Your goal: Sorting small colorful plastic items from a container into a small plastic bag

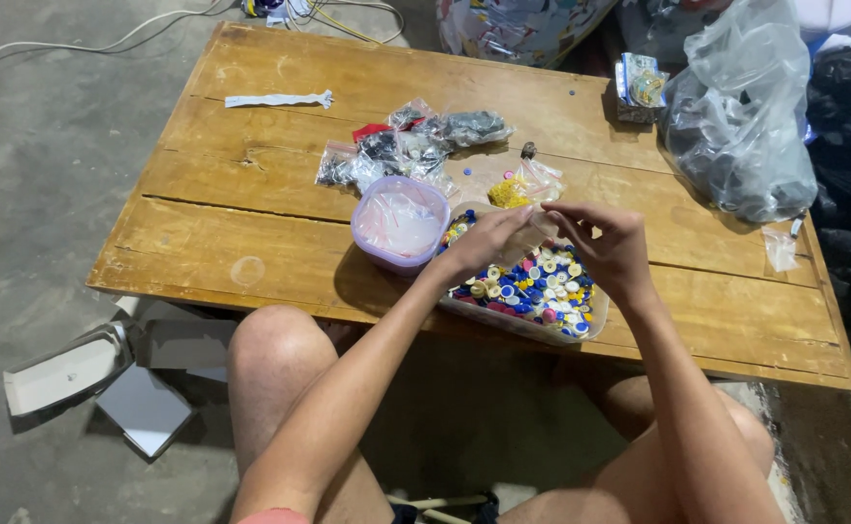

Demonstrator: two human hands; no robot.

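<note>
Left hand (pixel 483 241) and right hand (pixel 612 247) meet above clear plastic tray of small coloured round caps (pixel 534 291), at near edge of worn wooden counter (pixel 250 209). Both grips narrow, fingertips pinching small clear plastic bag (pixel 540 221) between them. Lilac plastic tub (pixel 401 223) just left of tray. Small filled bags (pixel 406 146) farther off. Risk: tray overhangs near edge; forearm nudge could tip it, scattering caps onto floor.
</note>
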